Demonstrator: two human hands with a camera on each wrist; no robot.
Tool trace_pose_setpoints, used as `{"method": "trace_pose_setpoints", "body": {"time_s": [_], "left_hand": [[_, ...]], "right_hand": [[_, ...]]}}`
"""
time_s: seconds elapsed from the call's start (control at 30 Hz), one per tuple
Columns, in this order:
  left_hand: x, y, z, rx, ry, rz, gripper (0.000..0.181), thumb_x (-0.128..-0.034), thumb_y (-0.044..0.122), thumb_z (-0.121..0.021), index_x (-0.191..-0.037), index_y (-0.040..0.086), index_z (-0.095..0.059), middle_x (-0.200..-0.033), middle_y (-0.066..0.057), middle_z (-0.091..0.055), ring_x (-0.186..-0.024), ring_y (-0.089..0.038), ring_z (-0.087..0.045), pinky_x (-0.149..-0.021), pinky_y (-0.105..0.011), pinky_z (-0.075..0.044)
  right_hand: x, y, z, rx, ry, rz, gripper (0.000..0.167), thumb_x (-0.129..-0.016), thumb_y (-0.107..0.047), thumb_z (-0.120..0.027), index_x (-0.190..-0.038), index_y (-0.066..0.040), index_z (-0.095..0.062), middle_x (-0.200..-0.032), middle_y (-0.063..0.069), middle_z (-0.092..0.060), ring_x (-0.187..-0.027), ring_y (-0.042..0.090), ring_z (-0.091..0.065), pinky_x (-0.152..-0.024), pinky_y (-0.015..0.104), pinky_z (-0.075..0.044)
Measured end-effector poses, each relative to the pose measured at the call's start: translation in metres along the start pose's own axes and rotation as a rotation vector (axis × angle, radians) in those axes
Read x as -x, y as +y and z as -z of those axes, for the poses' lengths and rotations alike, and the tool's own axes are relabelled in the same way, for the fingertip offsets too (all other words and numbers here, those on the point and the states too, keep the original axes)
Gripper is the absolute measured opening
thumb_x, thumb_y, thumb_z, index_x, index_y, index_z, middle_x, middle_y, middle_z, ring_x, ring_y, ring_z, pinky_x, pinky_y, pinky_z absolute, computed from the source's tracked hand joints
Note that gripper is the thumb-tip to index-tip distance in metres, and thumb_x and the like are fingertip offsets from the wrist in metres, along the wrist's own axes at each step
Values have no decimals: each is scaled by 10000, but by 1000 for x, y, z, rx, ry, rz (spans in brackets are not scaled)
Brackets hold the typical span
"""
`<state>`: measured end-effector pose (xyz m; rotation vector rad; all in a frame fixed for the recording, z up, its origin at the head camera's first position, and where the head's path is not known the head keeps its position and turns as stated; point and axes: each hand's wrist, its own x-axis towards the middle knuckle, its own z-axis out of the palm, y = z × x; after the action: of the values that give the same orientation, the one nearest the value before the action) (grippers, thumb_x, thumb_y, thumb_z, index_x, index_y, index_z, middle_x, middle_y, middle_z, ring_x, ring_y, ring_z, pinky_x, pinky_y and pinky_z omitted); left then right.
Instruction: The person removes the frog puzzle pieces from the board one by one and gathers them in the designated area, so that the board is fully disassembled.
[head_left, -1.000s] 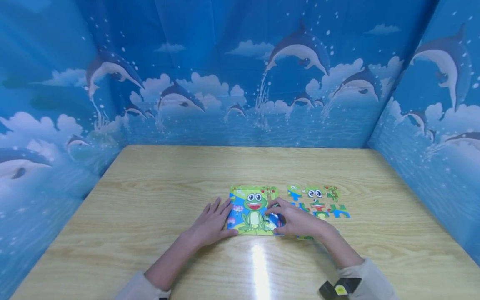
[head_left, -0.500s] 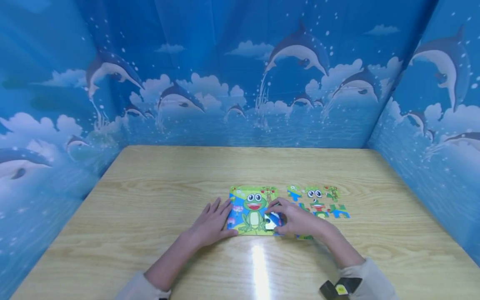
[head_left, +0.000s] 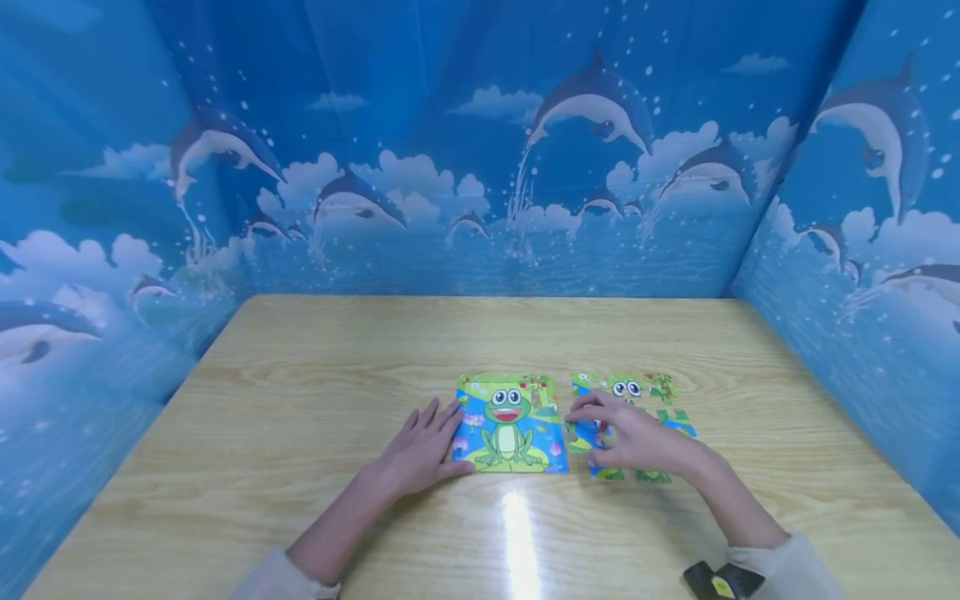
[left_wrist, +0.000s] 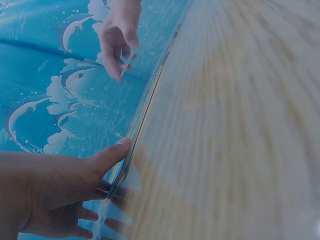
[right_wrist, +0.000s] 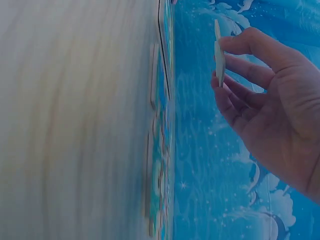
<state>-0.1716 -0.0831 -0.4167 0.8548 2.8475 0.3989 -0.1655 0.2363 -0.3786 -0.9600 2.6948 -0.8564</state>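
Note:
A puzzle board (head_left: 508, 425) with a frog picture lies flat on the table in the head view. My left hand (head_left: 423, 446) rests at its left side, thumb and fingers spread along the edge. In the left wrist view that thumb (left_wrist: 117, 150) touches the board's edge. Pinched between the thumb and fingertips of my right hand (head_left: 641, 435) is a thin puzzle piece (right_wrist: 219, 57), held above the table. The hand hovers over several loose puzzle pieces to the right of the board and hides some. One shows frog eyes (head_left: 626, 388), another a tree (head_left: 662, 387).
More loose pieces, one blue and green (head_left: 678, 422) and one mostly green (head_left: 652, 476), lie around the right hand. The wooden table (head_left: 360, 342) is enclosed at the back and sides by a blue dolphin-print curtain (head_left: 420, 208).
My right hand has lifted a piece from the board's lower right and carried it right, over the loose pieces. Printed picture shows where it was. The left hand has stayed put.

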Motion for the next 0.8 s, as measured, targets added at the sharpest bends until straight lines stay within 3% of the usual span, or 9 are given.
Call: {"method": "trace_pose_setpoints", "body": {"time_s": [0.2, 0.4, 0.57, 0.8], "left_hand": [[0, 0, 0, 10, -4, 1, 788, -873, 510, -532, -1411, -17, -299, -1485, -148, -206, -1343, -381, -108, -1067, -521, -112], [-1, -1, -1, 9, -5, -1, 793, -873, 515, -529, -1412, -17, -296, -1487, -144, -204, -1344, -380, -107, -1067, -521, -112], [-1, -1, -2, 5, -1, -2, 797, -873, 518, -528, -1414, -16, -292, -1489, -135, -202, -1344, -378, -107, -1067, -523, -110], [-1, 0, 0, -3, -1, -3, 793, -875, 521, -523, -1414, -14, -295, -1488, -136, -207, -1343, -380, -110, -1066, -525, -111]], "right_hand": [[23, 11, 12, 27, 56, 2, 470, -729, -7, -664, -1192, -14, -585, -1214, 84, -468, -923, 161, -505, -691, 297, -489], [45, 18, 23, 26, 75, -53, 481, -727, 23, -647, -1202, -16, -581, -1232, 84, -456, -1003, 181, -467, -703, 307, -473], [62, 22, 32, 1, 85, -89, 524, -715, 51, -626, -1229, -37, -570, -1258, 138, -441, -908, 160, -481, -611, 273, -457], [80, 36, 34, 52, 158, -13, 497, -688, 75, -667, -1175, 12, -586, -1183, 140, -490, -923, 95, -492, -666, 284, -492]]}}
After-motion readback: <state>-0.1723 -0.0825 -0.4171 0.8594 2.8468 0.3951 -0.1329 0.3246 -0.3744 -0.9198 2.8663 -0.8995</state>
